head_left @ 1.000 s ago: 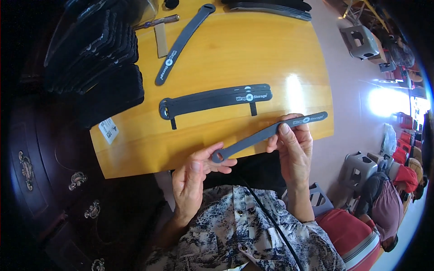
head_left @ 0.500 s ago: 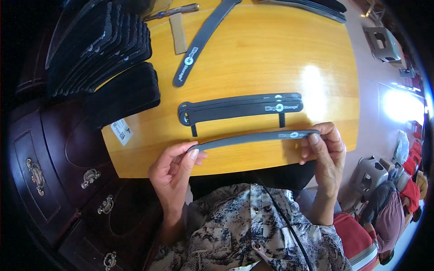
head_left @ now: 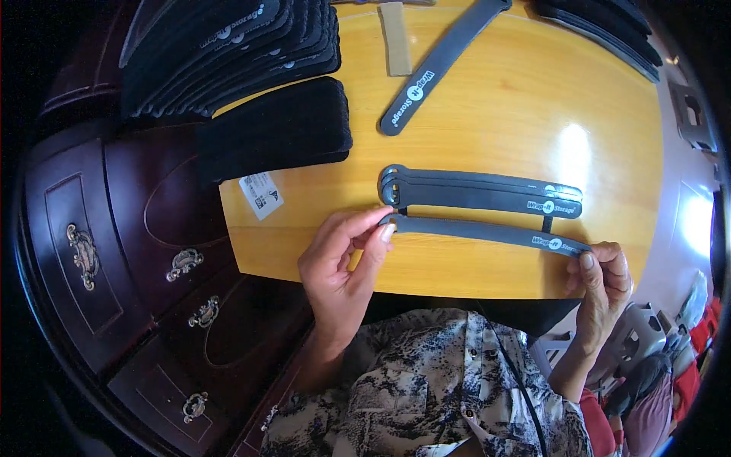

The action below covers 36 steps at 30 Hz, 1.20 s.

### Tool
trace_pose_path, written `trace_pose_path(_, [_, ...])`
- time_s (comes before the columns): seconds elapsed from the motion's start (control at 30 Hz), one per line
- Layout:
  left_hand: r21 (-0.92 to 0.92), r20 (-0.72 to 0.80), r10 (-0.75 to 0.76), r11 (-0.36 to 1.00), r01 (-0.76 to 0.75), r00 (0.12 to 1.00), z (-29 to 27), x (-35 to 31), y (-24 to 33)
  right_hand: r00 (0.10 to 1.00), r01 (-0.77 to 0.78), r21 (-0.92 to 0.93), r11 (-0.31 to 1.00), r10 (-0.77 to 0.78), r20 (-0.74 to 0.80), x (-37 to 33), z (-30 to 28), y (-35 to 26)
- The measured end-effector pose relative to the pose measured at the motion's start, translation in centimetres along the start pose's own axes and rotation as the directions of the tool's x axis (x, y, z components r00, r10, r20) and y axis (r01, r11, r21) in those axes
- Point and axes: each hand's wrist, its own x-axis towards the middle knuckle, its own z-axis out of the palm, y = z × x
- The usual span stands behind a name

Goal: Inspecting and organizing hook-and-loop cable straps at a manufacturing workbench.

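Observation:
Between my two hands stretches a long dark grey storage strap (head_left: 476, 228) with a pale printed mark near its right end. My left hand (head_left: 339, 263) pinches its left end between thumb and fingers. The right end is pinched the same way by my right hand (head_left: 601, 278). Just beyond it, several matching straps (head_left: 472, 194) lie overlapped on the table, their eyelet ends at the left. Two short black strips run under them; the right strip (head_left: 547, 224) sticks out toward me, and the left one is mostly hidden.
On the yellow wooden table (head_left: 518, 99), a single strap (head_left: 442, 68) lies slanted beside a tan strip (head_left: 395, 38). Black strap piles (head_left: 274, 129) stand at the left, with more straps (head_left: 601, 30) far right. A white label (head_left: 261, 195) sits near the left edge, by dark drawers (head_left: 183, 263).
The whole view has shifted, so the table appears farther right. Both hands have brought the held strap closer to the overlapped straps, its left end most of all.

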Motion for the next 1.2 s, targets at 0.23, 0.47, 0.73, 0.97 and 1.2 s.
trace_pose_path(0.23, [0.11,-0.123,0.106,0.99,-0.093,0.987,0.7,1.2,-0.4,0.999,0.038,-0.045,0.998,-0.039,-0.028,1.0,0.4,-0.2])
trace_pose_path(0.47, [0.15,-0.14,0.116,0.984,-0.095,0.983,1.3,1.6,-0.4,0.999,0.028,-0.078,0.997,-0.031,-0.031,1.3,0.5,-0.1])
trace_pose_path(0.73, [0.195,-0.123,0.147,0.973,-0.121,0.981,1.4,1.9,-0.4,0.999,0.006,-0.049,0.999,-0.009,-0.05,1.4,0.6,0.0])
trace_pose_path(0.97, [0.181,-0.118,0.107,0.98,-0.084,0.987,1.5,2.1,-0.2,0.998,-0.01,-0.066,0.998,0.006,-0.058,1.5,0.8,-0.1])
trace_pose_path(1.2, [0.183,-0.117,0.044,0.983,-0.022,0.992,1.9,2.3,0.5,0.996,-0.035,-0.097,0.995,0.026,-0.088,1.6,0.9,-0.3])
